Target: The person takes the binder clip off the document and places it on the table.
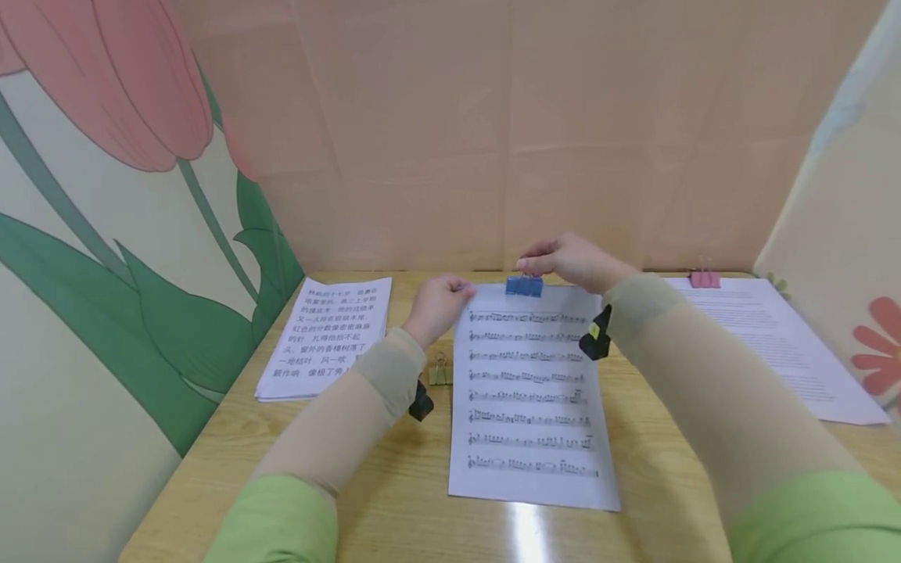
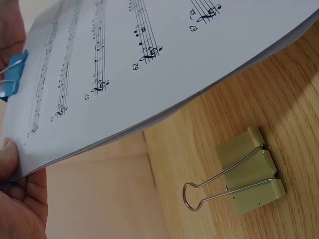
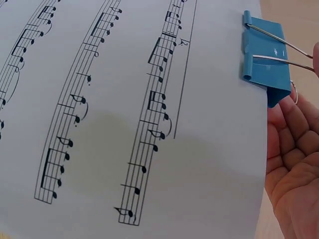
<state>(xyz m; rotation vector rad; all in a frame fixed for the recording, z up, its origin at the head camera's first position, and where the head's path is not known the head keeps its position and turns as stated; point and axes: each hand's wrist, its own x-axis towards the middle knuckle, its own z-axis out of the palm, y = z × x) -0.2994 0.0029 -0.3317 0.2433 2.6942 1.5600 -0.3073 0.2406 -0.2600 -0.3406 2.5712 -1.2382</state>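
A stack of sheet music (image 1: 528,407) lies in front of me, its far edge lifted off the table. My left hand (image 1: 442,305) pinches its far left corner between thumb and fingers. On the far edge sits a blue binder clip (image 1: 524,286), clamped over the paper. My right hand (image 1: 573,262) holds this clip by its wire handles, which the right wrist view shows pointing away from the sheets. Beside the music's left edge, a gold binder clip (image 2: 249,172) rests on the wooden table with one wire handle showing.
On the left lies a stack of pages with large printed text (image 1: 327,336). To the right are printed sheets (image 1: 767,344) with a pink binder clip (image 1: 705,279) at their far edge. A draped backdrop (image 1: 493,141) rises behind the wooden table (image 1: 394,500).
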